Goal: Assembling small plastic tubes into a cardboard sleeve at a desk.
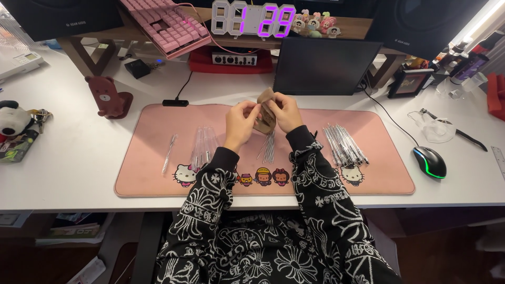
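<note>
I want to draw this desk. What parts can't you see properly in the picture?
- Inside of the brown pouch, head view: the left hand and right hand cover it.
- Thin sticks under the pouch: too small to tell what they are.
- Ruler: cut off by the right edge.
- Keyboard: cut off by the top edge.

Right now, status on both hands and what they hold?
Left hand and right hand both gripping small brown pouch above pink mat. Thin refills lying directly below. Nothing obstructing.
</note>
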